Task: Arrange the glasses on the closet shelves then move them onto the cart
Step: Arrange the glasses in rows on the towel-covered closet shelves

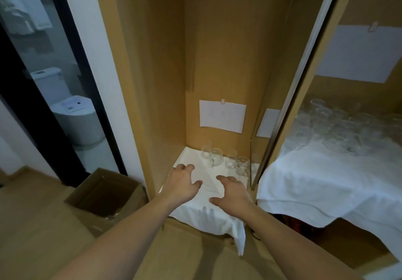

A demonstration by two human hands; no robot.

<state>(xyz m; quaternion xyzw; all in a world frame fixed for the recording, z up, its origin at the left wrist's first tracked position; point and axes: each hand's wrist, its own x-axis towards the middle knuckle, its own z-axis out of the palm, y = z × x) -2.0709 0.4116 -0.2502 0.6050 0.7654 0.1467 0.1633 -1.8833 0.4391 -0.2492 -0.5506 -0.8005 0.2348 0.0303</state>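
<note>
Fingers of both hands are loosely spread and slightly bent, holding nothing: the left hand and the right hand hover over, or perhaps lightly rest on, the white cloth that covers the closet shelf; contact cannot be told for sure. Taking that cloth as the landmark, a small row of clear glasses stands on its far part, near the closet's back wall and just beyond the fingertips, toward the right. Many more glasses crowd a second white cloth well to the right, past the door edge. An open cardboard box sits on the floor to the cloth's left. The step in hand looks like arranging this row. To do it well, each hand should probably take one glass by its body rather than the rim, lift it clear instead of sliding it, since the cloth could bunch and tip a neighbour, and set it down upright with a little gap. The cloth's front edge hangs over the shelf, so avoid dragging it forward.
</note>
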